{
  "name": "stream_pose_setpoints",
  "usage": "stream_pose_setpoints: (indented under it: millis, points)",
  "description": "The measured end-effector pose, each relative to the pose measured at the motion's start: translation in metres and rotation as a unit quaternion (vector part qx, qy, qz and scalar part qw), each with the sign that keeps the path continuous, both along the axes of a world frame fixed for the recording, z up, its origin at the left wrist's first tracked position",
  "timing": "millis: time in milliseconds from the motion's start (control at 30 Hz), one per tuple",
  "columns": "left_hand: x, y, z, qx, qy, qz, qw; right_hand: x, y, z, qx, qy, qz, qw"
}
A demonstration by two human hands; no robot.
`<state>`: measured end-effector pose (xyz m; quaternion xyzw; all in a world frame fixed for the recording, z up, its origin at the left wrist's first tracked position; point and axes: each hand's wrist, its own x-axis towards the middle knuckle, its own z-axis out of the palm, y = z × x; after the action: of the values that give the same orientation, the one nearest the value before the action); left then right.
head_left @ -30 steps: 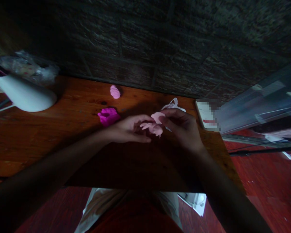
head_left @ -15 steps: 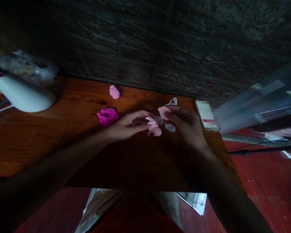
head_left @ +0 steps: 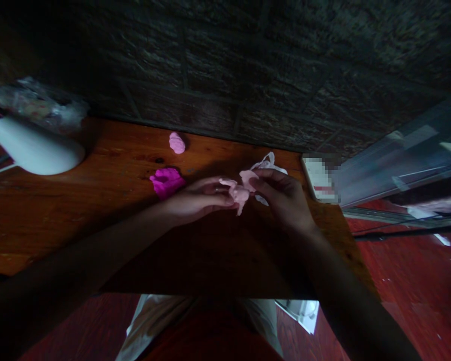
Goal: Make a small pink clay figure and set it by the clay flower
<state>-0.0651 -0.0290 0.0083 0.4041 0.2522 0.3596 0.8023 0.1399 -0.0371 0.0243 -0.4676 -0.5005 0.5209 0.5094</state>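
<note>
Both hands meet over the middle of a wooden table (head_left: 78, 210). My left hand (head_left: 199, 200) is closed around a small pale pink clay figure (head_left: 240, 194), fingertips pinching it. My right hand (head_left: 281, 198) pinches a flat pale pink clay piece (head_left: 247, 176) and presses it against the top of the figure. A crumpled white wrapper (head_left: 267, 161) lies just behind my right hand. A bright magenta clay lump (head_left: 167, 180) rests left of my left hand, and a small light pink clay lump (head_left: 177, 143) sits farther back near the wall.
A white lamp head (head_left: 33, 150) and a crinkled plastic bag (head_left: 37, 103) occupy the table's far left. A dark brick wall (head_left: 248, 75) backs the table. A white card (head_left: 317, 180) lies at the right edge, beside a glass panel (head_left: 406, 155). Red floor shows right.
My left hand has turned and closed tighter on the figure, moving it slightly back. My right hand has brought its flat pink piece down onto the figure.
</note>
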Motion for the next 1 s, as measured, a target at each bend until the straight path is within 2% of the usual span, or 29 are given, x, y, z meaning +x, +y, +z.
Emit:
stream_pose_setpoints:
  millis: [200,667,833,1000]
  points:
    - [0.0001,0.0009,-0.0071,-0.031,-0.018,0.030,0.999,0.0020,-0.0008,0.0026,-0.001,-0.003,0.007,1.000]
    - [0.0024,-0.0006,-0.0055,0.008,-0.016,0.036,0.999,0.0033,-0.0004,0.0088,-0.052,0.034,0.035,0.997]
    - [0.0044,-0.0009,-0.0072,0.042,-0.001,0.045,0.998,0.0062,0.0002,0.0077,-0.038,0.026,0.046,0.998]
    - [0.0036,-0.0023,-0.0090,0.037,0.006,0.058,0.998,0.0064,0.0002,0.0059,-0.015,0.009,0.062,0.998]
